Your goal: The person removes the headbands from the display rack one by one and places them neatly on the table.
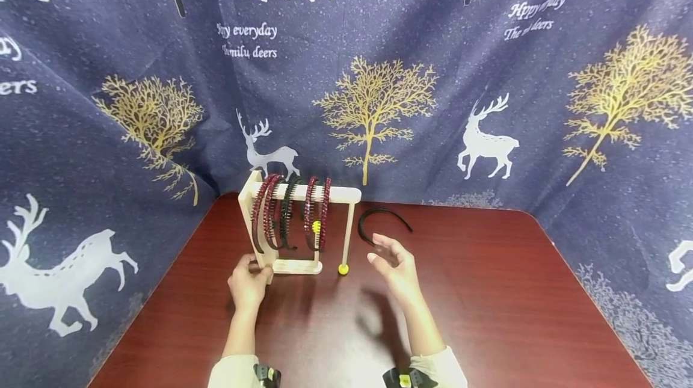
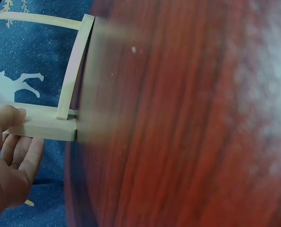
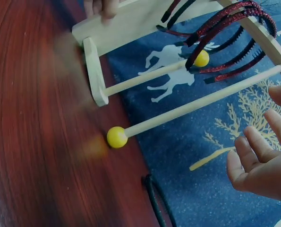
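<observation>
A pale wooden headband rack (image 1: 343, 195) stands on the left part of the table. My left hand (image 1: 249, 283) grips the lower part of its side board (image 2: 46, 125), thumb on one face and fingers on the other. Several beaded headbands hang over the top bar, dark red ones (image 1: 325, 210) and a black one (image 1: 284, 213) among them. To the right of the rack, my right hand (image 1: 399, 269) is raised with nothing in it, its fingers apart and slightly bent. Just beyond it, a plain black headband (image 1: 379, 210) lies on the table.
Yellow balls cap the rack's rods; one ball (image 1: 343, 269) is at the lower end of the front rod. The reddish-brown table (image 1: 487, 292) reaches back to a blue printed cloth (image 1: 422, 153) hanging behind and at both sides.
</observation>
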{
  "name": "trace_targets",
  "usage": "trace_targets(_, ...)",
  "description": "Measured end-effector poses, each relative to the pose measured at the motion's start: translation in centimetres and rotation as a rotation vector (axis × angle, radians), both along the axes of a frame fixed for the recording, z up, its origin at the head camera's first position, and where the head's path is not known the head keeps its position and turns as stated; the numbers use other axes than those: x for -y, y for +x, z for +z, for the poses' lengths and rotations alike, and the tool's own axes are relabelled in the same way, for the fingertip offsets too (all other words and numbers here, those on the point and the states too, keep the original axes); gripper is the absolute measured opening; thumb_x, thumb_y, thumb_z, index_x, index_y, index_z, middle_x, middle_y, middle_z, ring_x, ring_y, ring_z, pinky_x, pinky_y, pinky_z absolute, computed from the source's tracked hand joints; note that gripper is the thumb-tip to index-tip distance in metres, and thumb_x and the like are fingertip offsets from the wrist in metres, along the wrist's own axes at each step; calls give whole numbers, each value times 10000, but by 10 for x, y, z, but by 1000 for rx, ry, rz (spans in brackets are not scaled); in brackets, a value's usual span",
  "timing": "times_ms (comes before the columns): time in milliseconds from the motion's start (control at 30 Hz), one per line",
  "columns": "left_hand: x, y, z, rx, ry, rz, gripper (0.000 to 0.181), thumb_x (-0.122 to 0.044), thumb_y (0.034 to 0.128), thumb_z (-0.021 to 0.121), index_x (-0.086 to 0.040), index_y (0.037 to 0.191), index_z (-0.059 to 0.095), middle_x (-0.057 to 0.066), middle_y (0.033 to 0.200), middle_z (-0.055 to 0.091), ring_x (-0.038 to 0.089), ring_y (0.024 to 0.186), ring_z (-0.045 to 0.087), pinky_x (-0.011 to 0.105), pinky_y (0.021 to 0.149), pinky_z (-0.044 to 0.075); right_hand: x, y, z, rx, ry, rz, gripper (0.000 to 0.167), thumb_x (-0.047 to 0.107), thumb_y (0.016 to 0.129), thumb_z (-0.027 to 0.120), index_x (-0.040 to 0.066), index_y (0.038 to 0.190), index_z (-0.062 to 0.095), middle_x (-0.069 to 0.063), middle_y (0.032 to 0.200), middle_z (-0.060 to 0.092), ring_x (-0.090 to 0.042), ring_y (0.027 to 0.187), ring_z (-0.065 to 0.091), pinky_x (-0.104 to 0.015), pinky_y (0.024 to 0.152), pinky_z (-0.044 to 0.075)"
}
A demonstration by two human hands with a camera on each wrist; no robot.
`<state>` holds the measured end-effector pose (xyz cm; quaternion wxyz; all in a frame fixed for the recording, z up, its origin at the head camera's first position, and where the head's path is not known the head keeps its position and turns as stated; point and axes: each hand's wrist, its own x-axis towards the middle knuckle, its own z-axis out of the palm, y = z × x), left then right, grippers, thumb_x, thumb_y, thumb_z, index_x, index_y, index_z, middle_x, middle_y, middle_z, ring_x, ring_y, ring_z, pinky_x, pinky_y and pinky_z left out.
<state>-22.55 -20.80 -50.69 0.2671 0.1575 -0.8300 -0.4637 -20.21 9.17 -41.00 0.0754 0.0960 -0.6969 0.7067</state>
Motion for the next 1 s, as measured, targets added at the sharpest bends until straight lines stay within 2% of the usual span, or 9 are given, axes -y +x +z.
trace_targets(67,0,0,0,13,0,-9,263,-93,724,723,-62,968,632,111,819,690,285,747,651,470,777,405,1,1,0,0,-17,7,388,-53,817,634,-42,1199,565,-184,1180,578,-341,1070,528,-304,832,465)
trace_targets(233,2,-1,3,23,-3,-40,238,-94,735,715,-64,948,614,123,834,686,296,764,652,474,777,410,7,-8,-16,-47,-56,38,395,-25,814,656,-8,1201,580,-150,1171,590,-314,1068,533,-318,848,459)
trace_targets(333,2,-1,3,24,-6,-38,237,-91,729,713,-67,939,608,124,832,686,292,756,656,467,769,410,13,-11,-23,-93,-58,63,391,-6,809,669,-2,1192,589,-145,1156,595,-284,1054,543,-353,868,446)
trace_targets(433,2,0,1,31,-7,-33,239,-96,727,713,-68,938,605,122,827,685,292,758,654,463,769,401,19,-11,-23,-136,-64,101,385,-7,805,669,-17,1182,588,-177,1161,584,-276,1051,543,-384,872,439)
trace_targets(600,1,0,1,41,-1,-27,246,-107,727,717,-73,943,605,114,818,686,291,765,645,465,778,390,27,-16,-21,-194,-81,161,382,-50,805,640,-66,1178,565,-287,1164,546,-390,1062,510,-366,860,442)
trace_targets(667,2,-1,2,46,7,-30,249,-109,732,716,-77,952,605,114,821,686,289,766,646,465,776,393,31,-17,-20,-203,-76,179,389,-51,801,639,-64,1182,563,-270,1157,556,-417,1053,499,-357,852,444)
trace_targets(833,2,-1,2,59,19,-41,263,-104,745,715,-76,982,602,131,852,682,300,786,640,473,790,389,41,-19,-16,-216,-35,229,431,-16,781,667,-23,1200,569,-106,1154,598,-284,1041,530,-415,877,426)
trace_targets(933,2,0,2,70,21,-48,268,-105,749,714,-77,990,599,135,868,681,307,801,635,479,800,378,46,-19,-15,-252,9,272,463,-24,768,677,-32,1213,548,-87,1172,590,-224,1059,524,-475,906,387)
trace_targets(1000,2,1,2,75,22,-49,269,-108,748,716,-81,989,599,132,871,682,307,809,632,478,805,372,50,-20,-13,-294,43,297,473,-38,761,681,-53,1210,533,-119,1182,582,-239,1065,521,-509,913,364)
